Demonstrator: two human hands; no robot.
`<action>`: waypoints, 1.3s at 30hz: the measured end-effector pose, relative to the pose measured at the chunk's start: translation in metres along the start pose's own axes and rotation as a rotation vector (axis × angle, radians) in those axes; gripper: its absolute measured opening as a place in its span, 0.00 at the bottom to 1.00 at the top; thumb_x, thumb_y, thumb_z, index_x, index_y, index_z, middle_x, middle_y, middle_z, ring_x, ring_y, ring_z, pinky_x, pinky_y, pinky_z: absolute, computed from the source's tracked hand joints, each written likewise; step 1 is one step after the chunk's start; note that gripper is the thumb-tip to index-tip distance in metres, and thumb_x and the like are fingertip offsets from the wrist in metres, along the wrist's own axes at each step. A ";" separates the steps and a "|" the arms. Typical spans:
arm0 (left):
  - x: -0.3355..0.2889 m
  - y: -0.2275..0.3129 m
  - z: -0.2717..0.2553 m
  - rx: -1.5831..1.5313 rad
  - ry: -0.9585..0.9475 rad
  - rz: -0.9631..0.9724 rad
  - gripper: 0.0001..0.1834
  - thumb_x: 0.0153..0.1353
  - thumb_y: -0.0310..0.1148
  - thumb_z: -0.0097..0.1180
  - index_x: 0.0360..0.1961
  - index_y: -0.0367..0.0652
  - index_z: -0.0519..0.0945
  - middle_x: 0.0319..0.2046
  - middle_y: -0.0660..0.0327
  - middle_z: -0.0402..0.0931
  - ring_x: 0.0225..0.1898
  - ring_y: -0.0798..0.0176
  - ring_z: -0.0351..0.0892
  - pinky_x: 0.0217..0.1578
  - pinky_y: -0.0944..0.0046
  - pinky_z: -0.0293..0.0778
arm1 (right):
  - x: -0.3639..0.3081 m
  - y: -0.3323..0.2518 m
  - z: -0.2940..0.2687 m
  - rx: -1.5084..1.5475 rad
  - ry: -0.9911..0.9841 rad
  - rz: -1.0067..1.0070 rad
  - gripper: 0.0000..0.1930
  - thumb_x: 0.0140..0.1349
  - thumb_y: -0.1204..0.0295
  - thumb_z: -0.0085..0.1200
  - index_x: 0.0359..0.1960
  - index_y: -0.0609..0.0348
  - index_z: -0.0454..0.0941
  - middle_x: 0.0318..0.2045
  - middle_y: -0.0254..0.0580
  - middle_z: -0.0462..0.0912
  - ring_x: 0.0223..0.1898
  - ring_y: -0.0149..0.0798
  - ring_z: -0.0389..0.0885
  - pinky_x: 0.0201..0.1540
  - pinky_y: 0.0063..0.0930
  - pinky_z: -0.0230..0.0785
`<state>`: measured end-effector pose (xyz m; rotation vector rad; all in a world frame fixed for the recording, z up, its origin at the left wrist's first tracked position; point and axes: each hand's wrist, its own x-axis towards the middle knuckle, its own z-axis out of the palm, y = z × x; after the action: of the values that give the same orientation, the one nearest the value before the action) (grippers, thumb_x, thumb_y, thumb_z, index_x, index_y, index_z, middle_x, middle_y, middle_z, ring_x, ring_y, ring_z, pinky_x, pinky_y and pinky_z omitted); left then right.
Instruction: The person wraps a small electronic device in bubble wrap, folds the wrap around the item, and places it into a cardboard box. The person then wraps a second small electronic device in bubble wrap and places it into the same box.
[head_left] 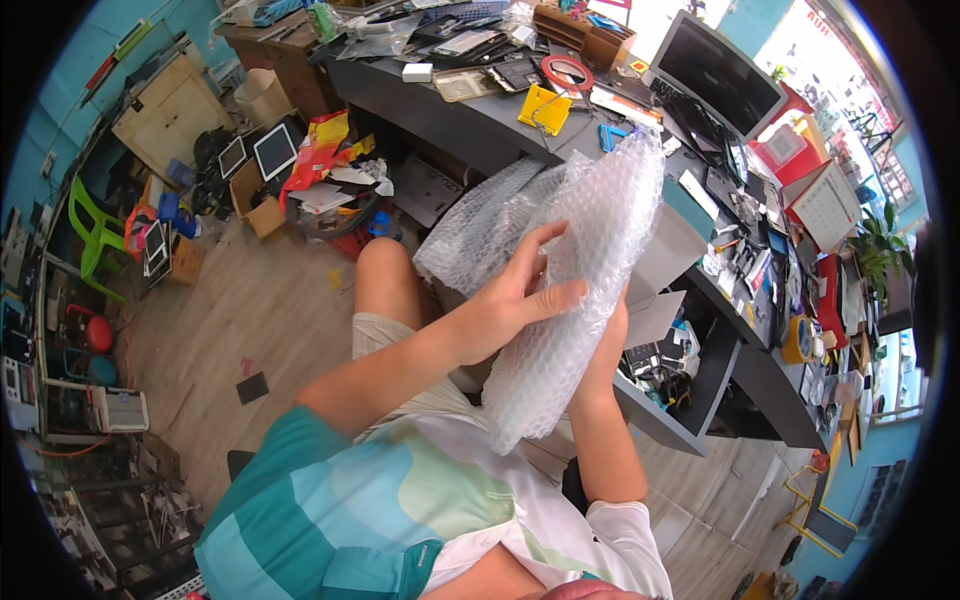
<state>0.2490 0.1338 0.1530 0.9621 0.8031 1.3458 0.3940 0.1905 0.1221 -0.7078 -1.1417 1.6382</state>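
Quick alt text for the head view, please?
A seated person handles clear bubble wrap, the left hand against its near side, the right hand mostly hidden behind it. Beyond is a cluttered dark desk with a monitor.

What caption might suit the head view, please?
Left hand in front, right hand partly behind: bubble wrap held at a cluttered desk.

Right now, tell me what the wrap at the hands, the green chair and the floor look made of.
Bubble wrap: clear, glossy plastic film, judging by its raised bubbles and glints.
Green chair: probably moulded plastic, smooth and evenly coloured.
Floor: wood-look planks with grain lines; real wood or printed covering, I cannot tell.
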 end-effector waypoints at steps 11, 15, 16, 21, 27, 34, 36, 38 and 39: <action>0.045 -0.002 -0.011 0.426 0.353 0.349 0.46 0.65 0.38 0.74 0.74 0.35 0.58 0.65 0.49 0.70 0.64 0.58 0.74 0.61 0.59 0.75 | -0.002 -0.041 -0.015 -0.237 0.062 -0.111 0.31 0.76 0.71 0.60 0.75 0.64 0.62 0.67 0.46 0.74 0.64 0.35 0.76 0.66 0.30 0.70; 0.048 0.011 -0.011 0.053 0.312 0.097 0.30 0.71 0.38 0.68 0.68 0.39 0.71 0.65 0.58 0.72 0.58 0.66 0.76 0.56 0.63 0.76 | 0.016 -0.041 -0.039 -0.013 0.106 -0.018 0.29 0.77 0.70 0.58 0.74 0.65 0.63 0.63 0.46 0.79 0.62 0.37 0.80 0.64 0.33 0.73; 0.050 0.012 -0.019 -0.004 0.325 0.042 0.26 0.72 0.39 0.67 0.65 0.39 0.76 0.64 0.60 0.72 0.56 0.68 0.76 0.54 0.64 0.76 | 0.020 -0.043 -0.044 0.108 0.102 0.031 0.28 0.77 0.71 0.58 0.73 0.65 0.63 0.63 0.46 0.80 0.61 0.37 0.80 0.64 0.33 0.73; 0.048 0.006 -0.018 1.611 0.688 0.536 0.17 0.64 0.41 0.72 0.47 0.43 0.86 0.43 0.56 0.69 0.49 0.50 0.72 0.47 0.56 0.71 | 0.025 -0.047 -0.055 0.232 0.158 0.081 0.22 0.80 0.65 0.52 0.69 0.62 0.66 0.60 0.46 0.81 0.59 0.37 0.83 0.61 0.35 0.77; 0.055 0.009 0.003 0.829 0.342 0.315 0.18 0.70 0.37 0.65 0.56 0.41 0.81 0.44 0.54 0.76 0.47 0.59 0.78 0.49 0.60 0.75 | 0.030 -0.040 -0.054 0.249 0.206 0.085 0.22 0.80 0.63 0.52 0.68 0.61 0.67 0.58 0.44 0.81 0.59 0.35 0.81 0.60 0.34 0.77; 0.084 -0.025 0.024 -0.089 0.048 -0.061 0.31 0.81 0.46 0.51 0.75 0.38 0.63 0.61 0.56 0.76 0.61 0.64 0.78 0.63 0.62 0.73 | 0.034 -0.025 -0.032 0.066 0.308 -0.127 0.23 0.75 0.73 0.59 0.66 0.63 0.66 0.52 0.42 0.81 0.56 0.32 0.81 0.56 0.28 0.80; 0.090 -0.031 0.030 -0.127 0.028 -0.050 0.34 0.79 0.47 0.53 0.76 0.37 0.62 0.62 0.55 0.76 0.61 0.62 0.78 0.62 0.60 0.75 | 0.032 -0.023 -0.033 0.167 0.235 -0.127 0.22 0.74 0.74 0.59 0.65 0.61 0.67 0.51 0.40 0.81 0.52 0.32 0.83 0.54 0.28 0.81; 0.095 -0.032 0.033 -0.135 0.038 -0.067 0.38 0.77 0.48 0.57 0.76 0.36 0.61 0.63 0.53 0.75 0.61 0.61 0.79 0.60 0.60 0.76 | 0.034 -0.023 -0.038 0.137 0.240 -0.146 0.20 0.74 0.73 0.58 0.63 0.60 0.68 0.51 0.40 0.82 0.50 0.32 0.85 0.52 0.28 0.82; 0.098 -0.030 0.032 -0.125 0.063 -0.087 0.39 0.76 0.49 0.59 0.76 0.35 0.61 0.63 0.52 0.74 0.61 0.61 0.79 0.59 0.60 0.77 | 0.034 -0.022 -0.040 0.122 0.241 -0.155 0.19 0.75 0.73 0.58 0.63 0.60 0.69 0.51 0.39 0.82 0.49 0.32 0.86 0.51 0.28 0.83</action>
<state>0.2987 0.2292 0.1454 0.7819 0.7902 1.3399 0.4251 0.2384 0.1290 -0.6993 -0.8929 1.4363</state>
